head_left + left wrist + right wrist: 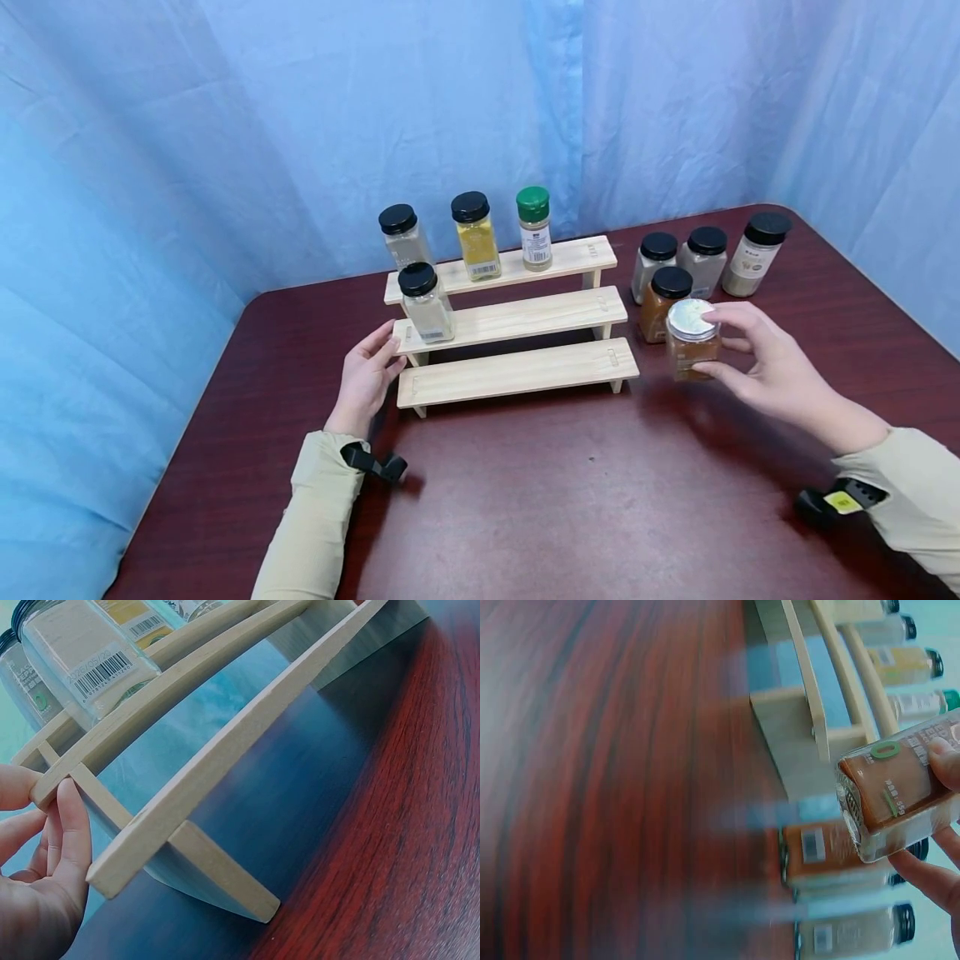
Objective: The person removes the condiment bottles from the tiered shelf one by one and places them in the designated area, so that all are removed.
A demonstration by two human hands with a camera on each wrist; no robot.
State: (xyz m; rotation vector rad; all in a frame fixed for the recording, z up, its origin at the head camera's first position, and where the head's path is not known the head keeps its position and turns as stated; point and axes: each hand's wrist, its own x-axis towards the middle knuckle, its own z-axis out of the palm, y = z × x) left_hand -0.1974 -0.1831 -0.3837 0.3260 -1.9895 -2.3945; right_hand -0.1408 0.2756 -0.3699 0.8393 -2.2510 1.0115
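Note:
My left hand (366, 375) pinches the left end of the middle step of a three-step wooden rack (517, 373), with thumb and fingertips on the board's edge (56, 780). With its thumb and fingers, my right hand (772, 367) grips a square spice jar (692, 354) of brown powder with a silvery top, off the table right of the rack. Its base tilts toward the camera in the right wrist view. On the middle step, near my left hand, stands a black-lidded jar of pale powder (431, 312). Behind the held jar stands a black-lidded jar of orange-brown powder (654, 319).
The rack's top step bears a black-lidded pale jar (407, 243), a yellow jar (480, 250) and a green-capped shaker (536, 242). Right of the rack stand two pale jars (647, 271) (703, 271) and a taller black-lidded bottle (748, 265). Blue curtains (375, 125) surround the dark red table (570, 500).

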